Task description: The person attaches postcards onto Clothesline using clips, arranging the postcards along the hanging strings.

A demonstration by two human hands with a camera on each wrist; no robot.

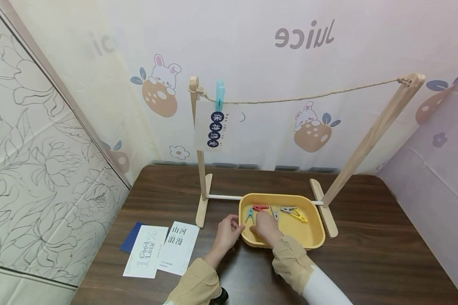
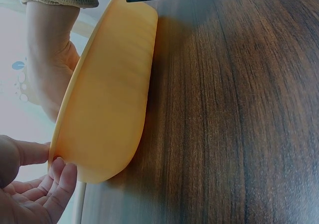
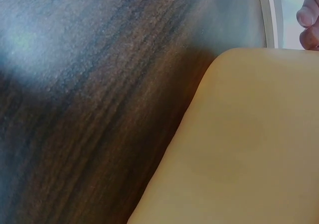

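My left hand [image 1: 227, 233] is at the left edge of a yellow plastic basin [image 1: 301, 237]. In the left wrist view its thumb and fingers pinch the basin's rim [image 2: 56, 134]. Reaching inside the basin is my right hand [image 1: 268, 228]; its fingertips are hidden, so any hold cannot be made out. Around it lie a teal clothespin [image 1: 249, 215], a red clothespin [image 1: 260, 208], grey clothespins [image 1: 275, 213] and a yellow clothespin [image 1: 299, 216]. The right wrist view shows mostly the basin's outer wall [image 3: 249, 144].
Behind the basin stands a wooden frame [image 1: 374, 135] with a twine line [image 1: 297, 99]. A light blue clothespin [image 1: 219, 95] holds a printed card [image 1: 213, 131] on it, near the left post. Further cards [image 1: 146, 252] lie on the brown table [image 1: 374, 254] at left, partly overlapping.
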